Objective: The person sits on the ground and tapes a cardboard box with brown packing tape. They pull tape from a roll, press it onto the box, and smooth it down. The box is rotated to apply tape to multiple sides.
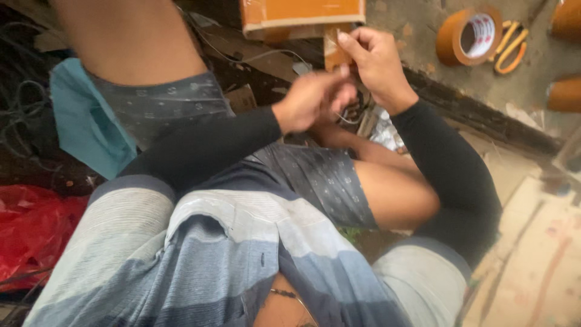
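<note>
Red plastic: a crumpled red bag (30, 233) lies on the floor at the far left, beside dark tangled cables.
Teal cloth: a teal piece of fabric (82, 121) sits by the person's raised knee, well apart from the work.
Left hand: the left hand (315, 97) is curled loosely, its fingertips reaching up to the lower edge of a brown tape strip (334, 53); whether it actually pinches the strip I cannot tell, the view is blurred there.
Cardboard box: a small brown box (302, 15) sits just above both hands at the top edge of view, its visible face already glossy with tape.
Tape strip: it hangs down from the box's underside, between the two hands.
Right hand: the right hand (378, 63) is closed, thumb and forefinger clamped on the strip's upper end close to the box.
Tape roll: a roll of brown tape (469, 36) lies on the worktop (417, 36) to the right, untouched, well apart from the hands.
Scissors: orange-handled scissors (510, 48) lie just beside the roll.
More rolls: two further brown rolls (566, 94) show partly at the right edge.
Progress: judging by this, the box is largely sealed; the loose strip is not yet pressed flat, so the wrapping looks near its end but unfinished.
</note>
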